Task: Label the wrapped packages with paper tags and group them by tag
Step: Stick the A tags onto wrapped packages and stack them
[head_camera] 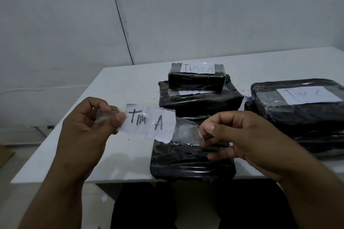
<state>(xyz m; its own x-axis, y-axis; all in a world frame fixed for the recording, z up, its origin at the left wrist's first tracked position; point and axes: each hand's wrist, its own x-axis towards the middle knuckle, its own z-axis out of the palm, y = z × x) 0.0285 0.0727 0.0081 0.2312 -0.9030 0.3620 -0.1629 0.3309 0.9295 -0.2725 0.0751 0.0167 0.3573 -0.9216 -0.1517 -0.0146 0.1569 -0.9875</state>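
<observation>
A white paper tag [149, 121] reading "TIM A" sits on a strip of clear tape, stretched in the air between my hands. My left hand [89, 126] pinches the tape's left end; my right hand [240, 135] pinches its right end. Right below lies a black wrapped package [186, 161] with no tag, at the table's front edge. Behind it stands a stack of black packages; the top one [197, 78] has a "TIM A" tag and the one under it [201, 100] also has a tag. At the right, a large black package [297, 109] bears a "TIM C" tag.
The white table [121, 87] stands against a white wall. More black packages lie under the large one at the right. My dark trousers show below the table's front edge. The floor lies to the left.
</observation>
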